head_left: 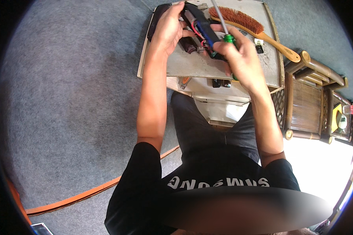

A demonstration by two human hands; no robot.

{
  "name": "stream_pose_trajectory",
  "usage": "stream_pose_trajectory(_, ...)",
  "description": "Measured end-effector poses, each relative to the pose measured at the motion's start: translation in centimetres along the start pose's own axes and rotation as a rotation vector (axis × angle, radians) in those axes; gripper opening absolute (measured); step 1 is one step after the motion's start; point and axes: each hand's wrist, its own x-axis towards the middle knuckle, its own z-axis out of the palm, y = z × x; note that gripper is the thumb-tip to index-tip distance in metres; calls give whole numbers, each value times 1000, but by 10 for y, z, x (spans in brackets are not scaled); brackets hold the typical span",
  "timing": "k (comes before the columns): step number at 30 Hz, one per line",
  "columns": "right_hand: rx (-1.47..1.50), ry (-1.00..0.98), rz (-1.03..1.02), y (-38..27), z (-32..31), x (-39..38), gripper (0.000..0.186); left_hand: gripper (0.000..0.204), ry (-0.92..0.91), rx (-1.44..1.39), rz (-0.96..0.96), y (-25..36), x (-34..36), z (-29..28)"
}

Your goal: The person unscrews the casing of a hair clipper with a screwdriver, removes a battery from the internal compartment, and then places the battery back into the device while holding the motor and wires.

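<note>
Looks like your left hand (169,32) is clamped on the opened black casing (204,24) so its wiring (193,28) faces you, right hand (242,55) wrapped round the green-handled screwdriver (229,38).

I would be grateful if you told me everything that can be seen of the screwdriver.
The screwdriver has a slim, straight, grey shaft that looks like metal and a green handle that looks like shiny plastic. The right hand grips it and hides much of the handle. The shaft points away from the person, leaning slightly left, and runs to the picture's upper edge, so its tip cannot be made out. In this view it crosses in front of the brush.
</note>
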Motion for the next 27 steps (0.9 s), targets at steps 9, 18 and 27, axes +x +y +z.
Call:
stream_pose_trajectory(9,284,62,-36,-6,3,1,45,46,113,268,19,-11,1,2)
stream_pose_trajectory(18,303,145,-48,-1,3,3,43,41,103,119,51,-17,-2,1)
stream_pose_trajectory(27,269,109,-107,1,4,2,42,40,302,-2,224,-19,-8,-7)
